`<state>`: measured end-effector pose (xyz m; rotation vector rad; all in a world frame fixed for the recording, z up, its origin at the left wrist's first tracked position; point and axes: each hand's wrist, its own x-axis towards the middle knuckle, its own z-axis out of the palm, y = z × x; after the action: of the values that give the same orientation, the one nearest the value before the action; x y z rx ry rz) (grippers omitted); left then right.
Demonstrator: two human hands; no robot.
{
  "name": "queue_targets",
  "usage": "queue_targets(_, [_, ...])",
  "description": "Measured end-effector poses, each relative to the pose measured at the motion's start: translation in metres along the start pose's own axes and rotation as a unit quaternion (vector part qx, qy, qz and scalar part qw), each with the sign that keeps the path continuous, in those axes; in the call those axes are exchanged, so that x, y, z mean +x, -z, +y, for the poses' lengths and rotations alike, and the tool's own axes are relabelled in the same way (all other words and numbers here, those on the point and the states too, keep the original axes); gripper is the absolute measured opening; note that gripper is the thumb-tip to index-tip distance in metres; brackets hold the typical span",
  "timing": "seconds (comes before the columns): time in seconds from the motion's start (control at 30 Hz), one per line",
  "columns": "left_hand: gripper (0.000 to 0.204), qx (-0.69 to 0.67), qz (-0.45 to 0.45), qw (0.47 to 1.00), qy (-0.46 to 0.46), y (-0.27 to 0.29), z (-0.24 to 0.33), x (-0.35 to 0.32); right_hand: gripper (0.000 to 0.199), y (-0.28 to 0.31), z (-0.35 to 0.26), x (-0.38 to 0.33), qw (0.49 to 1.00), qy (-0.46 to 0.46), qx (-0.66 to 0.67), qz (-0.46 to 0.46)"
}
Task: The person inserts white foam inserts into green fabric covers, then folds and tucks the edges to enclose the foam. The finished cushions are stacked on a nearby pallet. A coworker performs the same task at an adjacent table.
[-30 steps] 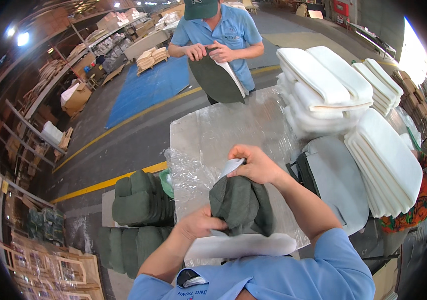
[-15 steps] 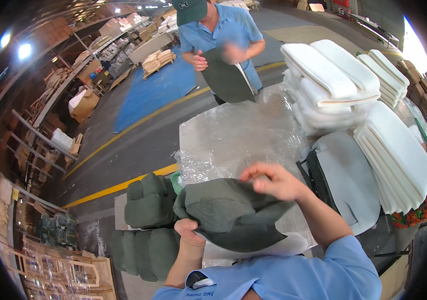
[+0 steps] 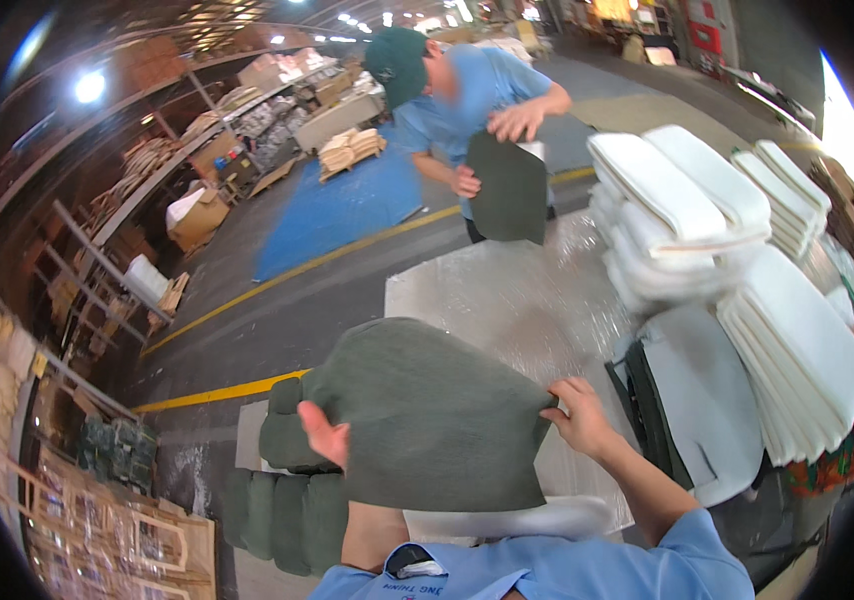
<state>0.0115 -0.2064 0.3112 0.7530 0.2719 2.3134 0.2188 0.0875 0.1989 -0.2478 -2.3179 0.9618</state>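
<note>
A dark green fabric cover (image 3: 437,420) is spread out in front of me, wide and fairly flat with a rounded far edge. My right hand (image 3: 579,415) pinches its right edge between thumb and fingers. At the cover's left side is my left hand (image 3: 327,438), gripping that edge; some of its fingers are hidden behind the fabric. A white foam pad (image 3: 547,518) lies close to my body, partly covered by the fabric. To the left, folded dark green cushions (image 3: 292,515) rest in stacked groups on a pale surface.
Across the plastic-wrapped table (image 3: 487,285), a person in a blue shirt holds a similar green piece (image 3: 509,190). White foam pads (image 3: 792,350) are piled at the right, beside grey and dark covers (image 3: 692,400). Shelving (image 3: 117,215) runs along the left, with wooden frames (image 3: 137,540) below.
The bunched green cover is now opened out flat. My right hand has moved from above it down to its right edge. The other person's piece has swung upright and rightward in view.
</note>
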Motion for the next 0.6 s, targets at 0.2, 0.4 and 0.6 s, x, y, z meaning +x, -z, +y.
queue_targets(0.2, [0.092, -0.014, 0.046, 0.997, 0.068, 0.007, -0.049, -0.002, 0.045, 0.039, -0.12, 0.062, 0.974, 0.08, 0.187, 0.104])
queue_targets(0.4, [0.073, 0.1, 0.168, 0.967, 0.162, 0.0, -0.076, -0.007, 0.02, 0.045, -0.1, 0.074, 0.976, 0.139, 0.169, -0.018])
queue_targets(0.6, [0.054, -0.067, 0.179, 0.967, 0.171, 0.005, -0.068, -0.02, 0.02, 0.021, -0.091, 0.049, 0.977, 0.119, 0.177, 0.027])
